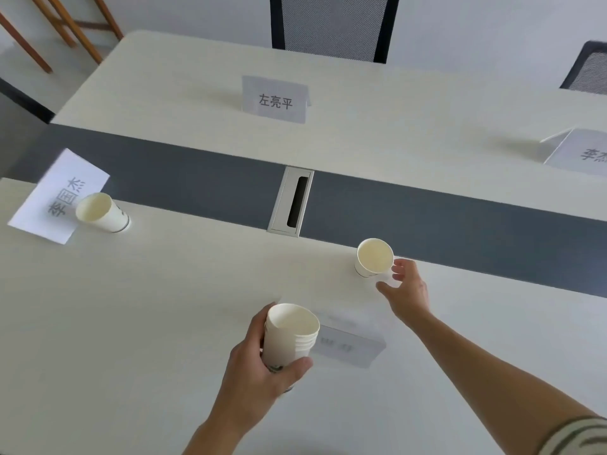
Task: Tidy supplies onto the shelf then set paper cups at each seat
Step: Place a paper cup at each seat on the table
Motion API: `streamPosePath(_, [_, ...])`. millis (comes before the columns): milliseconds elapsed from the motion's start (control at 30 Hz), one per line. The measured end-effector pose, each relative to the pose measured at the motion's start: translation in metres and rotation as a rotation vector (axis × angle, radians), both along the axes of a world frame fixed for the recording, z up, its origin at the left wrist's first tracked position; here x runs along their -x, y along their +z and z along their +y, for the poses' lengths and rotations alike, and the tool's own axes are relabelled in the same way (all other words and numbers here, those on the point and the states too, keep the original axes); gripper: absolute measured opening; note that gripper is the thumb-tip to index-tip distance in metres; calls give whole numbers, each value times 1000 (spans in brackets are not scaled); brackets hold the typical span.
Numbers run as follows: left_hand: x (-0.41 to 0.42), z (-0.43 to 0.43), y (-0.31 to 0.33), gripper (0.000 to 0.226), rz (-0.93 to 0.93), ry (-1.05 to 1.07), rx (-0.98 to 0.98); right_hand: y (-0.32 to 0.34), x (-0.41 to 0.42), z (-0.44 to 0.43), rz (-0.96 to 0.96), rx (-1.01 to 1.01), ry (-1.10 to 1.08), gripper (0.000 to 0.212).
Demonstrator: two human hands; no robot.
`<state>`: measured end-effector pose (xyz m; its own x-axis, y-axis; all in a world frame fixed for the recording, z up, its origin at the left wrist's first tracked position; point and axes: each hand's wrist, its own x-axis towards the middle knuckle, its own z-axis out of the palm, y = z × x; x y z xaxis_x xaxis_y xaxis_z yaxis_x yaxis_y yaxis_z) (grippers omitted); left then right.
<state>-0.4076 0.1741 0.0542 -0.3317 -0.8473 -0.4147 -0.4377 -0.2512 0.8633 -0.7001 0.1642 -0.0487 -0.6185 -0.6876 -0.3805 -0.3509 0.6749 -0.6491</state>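
Two single paper cups stand on the table (164,307): one (102,212) left, one (374,257) beside the spread right hand (405,290). Left hand (259,359) grips a cup stack (290,333). Four name cards.

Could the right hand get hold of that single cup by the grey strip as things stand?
Probably yes. The right hand is open right beside the single cup, fingers curled toward it, with nothing between them.

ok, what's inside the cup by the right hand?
Nothing visible: the single paper cup stands upright on the table, its pale inner wall and bottom bare. The right hand is open beside it. Whatever sits under its base is covered.
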Motion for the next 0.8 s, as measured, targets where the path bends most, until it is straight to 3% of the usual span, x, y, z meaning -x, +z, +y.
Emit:
streamPosePath(167, [15,13,9,80,-11,-121,87,56,-8,32,-45,169,-47,27])
streamPosePath(333, [35,45,18,81,-21,-272,217,123,-33,101,-223,242,96,4])
streamPosePath(800, [67,193,47,91,-55,-717,418,162,-68,321,-379,303,-156,7])
